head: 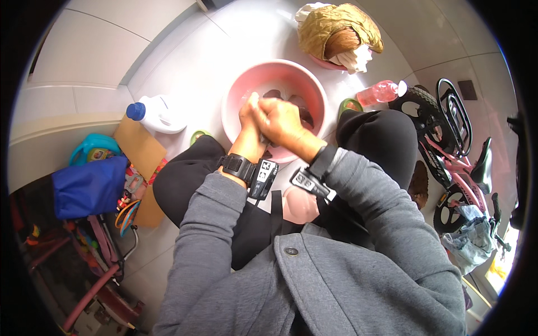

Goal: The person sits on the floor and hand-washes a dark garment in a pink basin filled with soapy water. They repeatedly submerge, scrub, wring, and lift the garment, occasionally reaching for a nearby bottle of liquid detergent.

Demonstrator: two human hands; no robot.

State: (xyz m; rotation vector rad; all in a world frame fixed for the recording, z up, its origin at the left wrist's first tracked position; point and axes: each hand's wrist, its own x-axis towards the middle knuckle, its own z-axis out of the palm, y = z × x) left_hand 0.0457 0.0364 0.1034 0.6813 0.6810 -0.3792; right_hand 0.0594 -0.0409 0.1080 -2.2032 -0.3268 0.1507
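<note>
A pink plastic basin stands on the tiled floor between my knees, with dark pieces of cloth lying in pale liquid inside it. Over the near part of the basin, my left hand and my right hand are pressed together. The fingers of my right hand curl against my left palm. Whether anything is between the palms is hidden. Both wrists carry black straps with small devices.
A white jug with a blue cap stands at the left. A bottle of pink liquid lies at the right, near a pink bicycle. Behind the basin, a pink tub holds heaped clothes. A cardboard box with toys is at the left.
</note>
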